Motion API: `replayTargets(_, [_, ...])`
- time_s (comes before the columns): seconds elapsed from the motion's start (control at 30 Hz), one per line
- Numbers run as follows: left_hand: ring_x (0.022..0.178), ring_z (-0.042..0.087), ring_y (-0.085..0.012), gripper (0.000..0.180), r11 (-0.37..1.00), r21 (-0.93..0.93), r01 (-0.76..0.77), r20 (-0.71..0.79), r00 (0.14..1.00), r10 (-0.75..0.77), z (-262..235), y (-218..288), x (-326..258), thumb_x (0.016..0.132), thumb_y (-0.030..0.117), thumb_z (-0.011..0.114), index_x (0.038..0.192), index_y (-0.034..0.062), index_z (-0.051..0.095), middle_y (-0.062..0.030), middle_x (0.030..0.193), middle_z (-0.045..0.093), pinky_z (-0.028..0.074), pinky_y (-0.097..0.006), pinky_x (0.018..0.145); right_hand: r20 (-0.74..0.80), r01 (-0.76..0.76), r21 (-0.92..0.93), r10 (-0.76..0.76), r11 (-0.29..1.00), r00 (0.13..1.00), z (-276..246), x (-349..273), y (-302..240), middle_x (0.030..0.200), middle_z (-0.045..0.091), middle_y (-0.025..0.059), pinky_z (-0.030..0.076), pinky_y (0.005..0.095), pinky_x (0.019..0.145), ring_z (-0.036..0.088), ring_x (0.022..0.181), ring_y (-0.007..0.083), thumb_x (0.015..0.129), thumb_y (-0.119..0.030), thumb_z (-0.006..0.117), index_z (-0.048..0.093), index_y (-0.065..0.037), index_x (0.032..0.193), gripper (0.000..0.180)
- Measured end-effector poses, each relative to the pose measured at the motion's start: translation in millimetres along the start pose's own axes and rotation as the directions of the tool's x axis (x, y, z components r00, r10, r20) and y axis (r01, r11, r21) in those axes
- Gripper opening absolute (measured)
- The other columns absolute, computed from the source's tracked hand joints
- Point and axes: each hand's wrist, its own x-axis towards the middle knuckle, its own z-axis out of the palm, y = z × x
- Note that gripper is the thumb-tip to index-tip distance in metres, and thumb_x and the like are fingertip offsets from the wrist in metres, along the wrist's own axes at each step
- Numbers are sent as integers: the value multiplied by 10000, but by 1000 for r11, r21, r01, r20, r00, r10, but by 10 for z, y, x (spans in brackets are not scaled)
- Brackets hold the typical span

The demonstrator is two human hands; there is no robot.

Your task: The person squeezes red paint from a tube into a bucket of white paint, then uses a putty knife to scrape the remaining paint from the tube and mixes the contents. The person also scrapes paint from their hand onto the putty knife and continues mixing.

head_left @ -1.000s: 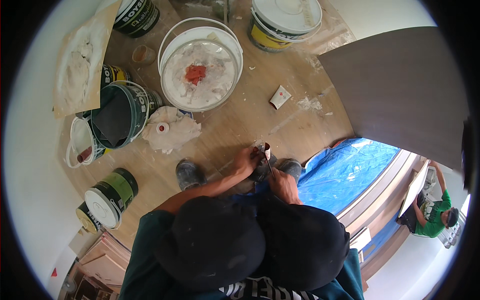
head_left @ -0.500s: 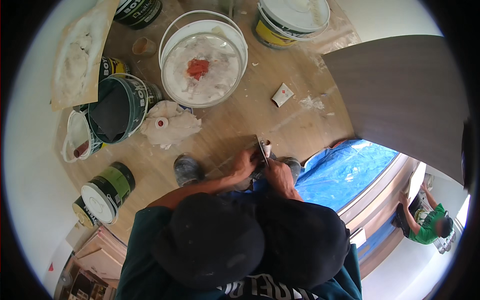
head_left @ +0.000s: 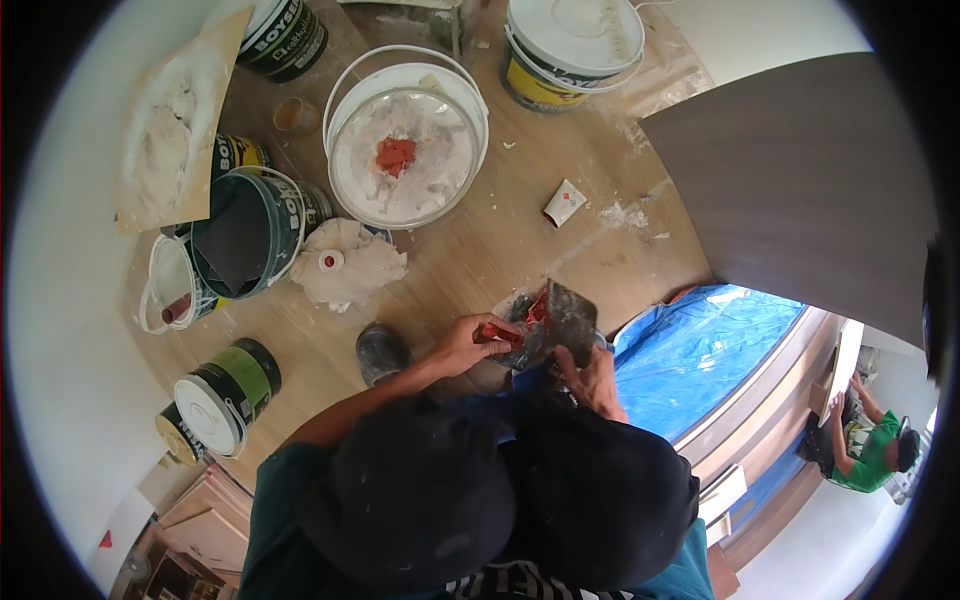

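My left hand (head_left: 462,346) is closed around a small red-smeared thing (head_left: 497,334) whose kind I cannot make out. Close by on its right, a dark flat plate (head_left: 572,318) is tilted up, with red paste (head_left: 538,310) along its left side. My right hand (head_left: 597,385) grips the plate's lower edge, thumb on its face. Beyond both hands stands a white pail (head_left: 482,120) with a round pale lid (head_left: 350,185) on it, and a lump of red paste (head_left: 395,156) sits on that lid. My left shoe (head_left: 382,353) shows beside the left forearm.
Paint pails (head_left: 575,40) stand at the back, and a dark green bucket (head_left: 265,262) and a crumpled cloth (head_left: 345,268) lie left. A small white box (head_left: 566,202) is on the floor. Blue sheeting (head_left: 700,345) and a brown panel (head_left: 790,170) are right; a co-worker (head_left: 870,455) handles a pale board (head_left: 838,370).
The plate has turned from edge-on to face up, showing red paste. My hands have moved apart, the left leftward, the right lower and to the right. The view has shifted slightly.
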Motion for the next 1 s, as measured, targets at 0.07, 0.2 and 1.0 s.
replayTargets(0.07, [1046, 680, -152, 237, 999, 16, 31, 28, 999, -32, -26, 130, -56, 947, 61, 693, 1174, 0, 661, -91, 1162, 707, 554, -289, 871, 22, -81, 210, 78, 974, 997, -59, 48, 80, 981, 744, 144, 547, 351, 812, 705, 902, 214, 930, -118, 694, 645, 8, 1172, 277])
replayTargets(0.2, [1126, 654, -188, 303, 990, -140, 20, 56, 998, -13, -34, 487, -160, 977, 73, 653, 1271, 20, 604, -110, 1267, 660, 561, -335, 895, -32, 31, 364, -21, 931, 999, -155, 204, 79, 1090, 723, 129, 560, 323, 776, 695, 895, 201, 902, -105, 747, 486, -8, 1342, 521])
replayTargets(1.0, [1342, 525, -297, 458, 822, -551, 140, 221, 975, -17, 214, 2001, -275, 1081, 287, 428, 1464, 36, 431, -153, 1440, 541, 429, -460, 1125, 38, -21, 911, -33, 412, 999, -753, 808, -660, 1183, 655, 140, 514, 347, 898, 627, 1091, 215, 884, 59, 529, 377, -116, 1445, 607])
